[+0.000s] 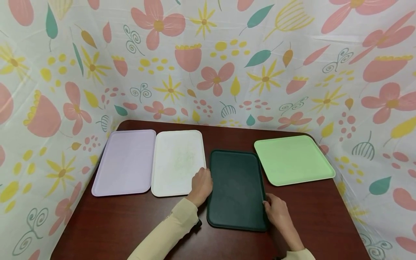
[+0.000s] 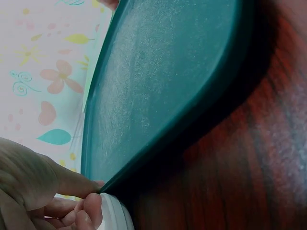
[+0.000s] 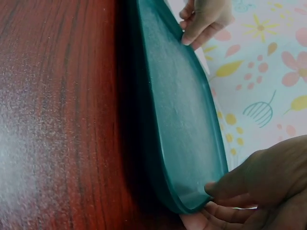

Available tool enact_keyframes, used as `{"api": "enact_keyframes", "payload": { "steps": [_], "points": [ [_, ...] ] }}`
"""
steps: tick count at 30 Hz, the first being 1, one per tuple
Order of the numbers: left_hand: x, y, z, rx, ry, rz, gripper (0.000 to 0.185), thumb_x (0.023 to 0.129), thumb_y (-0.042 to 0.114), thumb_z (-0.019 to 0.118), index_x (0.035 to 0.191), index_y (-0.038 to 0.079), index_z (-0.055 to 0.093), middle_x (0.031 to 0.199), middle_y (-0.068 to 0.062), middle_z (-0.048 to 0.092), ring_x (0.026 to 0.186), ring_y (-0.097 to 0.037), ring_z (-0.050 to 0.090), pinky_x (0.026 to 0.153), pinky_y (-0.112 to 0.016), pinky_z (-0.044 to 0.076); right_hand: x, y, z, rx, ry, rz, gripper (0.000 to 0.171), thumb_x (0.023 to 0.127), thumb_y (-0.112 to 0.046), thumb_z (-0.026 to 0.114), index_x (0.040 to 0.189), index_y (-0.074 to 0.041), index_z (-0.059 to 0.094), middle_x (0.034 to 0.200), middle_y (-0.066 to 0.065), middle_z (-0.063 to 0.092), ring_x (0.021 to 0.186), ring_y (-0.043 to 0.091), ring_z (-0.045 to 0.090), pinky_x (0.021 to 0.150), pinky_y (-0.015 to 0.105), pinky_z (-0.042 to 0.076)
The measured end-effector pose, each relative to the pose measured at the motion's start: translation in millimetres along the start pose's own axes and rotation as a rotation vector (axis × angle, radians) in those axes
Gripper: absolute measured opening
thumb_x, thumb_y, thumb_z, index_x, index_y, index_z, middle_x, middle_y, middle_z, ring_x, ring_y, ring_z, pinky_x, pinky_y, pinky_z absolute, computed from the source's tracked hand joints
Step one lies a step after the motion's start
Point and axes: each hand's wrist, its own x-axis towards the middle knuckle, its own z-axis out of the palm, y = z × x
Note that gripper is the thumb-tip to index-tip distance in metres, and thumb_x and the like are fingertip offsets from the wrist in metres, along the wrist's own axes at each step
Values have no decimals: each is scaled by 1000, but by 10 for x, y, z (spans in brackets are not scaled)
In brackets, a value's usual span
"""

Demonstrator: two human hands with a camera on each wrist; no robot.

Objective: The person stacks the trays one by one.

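Because each long edge of the dark green tray (image 1: pixel 236 189) is taken by one hand, the tray can be steadied from both sides where it lies on the desk (image 1: pixel 123 220). The left hand (image 1: pixel 201 186) pinches the tray's left rim about midway along, thumb on top and fingers curled under; in the left wrist view those fingers (image 2: pixel 72 184) also touch the rim of the white tray (image 1: pixel 178 162), which lies just beside the dark tray on its left. The right hand (image 1: pixel 277 213) grips the right rim nearer the person, thumb over the lip and fingers (image 3: pixel 225 211) tucked beneath. Whether the rim is raised off the wood cannot be told. Further left of the dark tray, beyond the white one, lies a lilac tray (image 1: pixel 126 162); to its right and further from the person, set at an angle and apart, lies a light green tray (image 1: pixel 292 159). A flowered cloth (image 1: pixel 208 54) stands round the desk behind all four.
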Motion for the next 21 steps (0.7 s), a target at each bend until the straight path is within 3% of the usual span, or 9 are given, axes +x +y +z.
{"api": "enact_keyframes", "payload": {
  "steps": [7,21],
  "points": [
    [-28,-19,32,-3,14,12,9,93,0,69,84,-1,70,76,-11,56,64,-29,63,53,-38,55,5,1,6,-4,-6,-5,39,99,2,61,134,19,54,82,10,63,60,17,50,52,32,41],
    [-78,-38,49,-47,38,57,5,94,-1,71,89,-2,70,78,-11,56,61,-26,61,53,-34,54,-6,10,-2,24,-4,-4,39,99,2,62,134,18,55,85,12,67,60,17,51,52,30,41]
  ]
}}
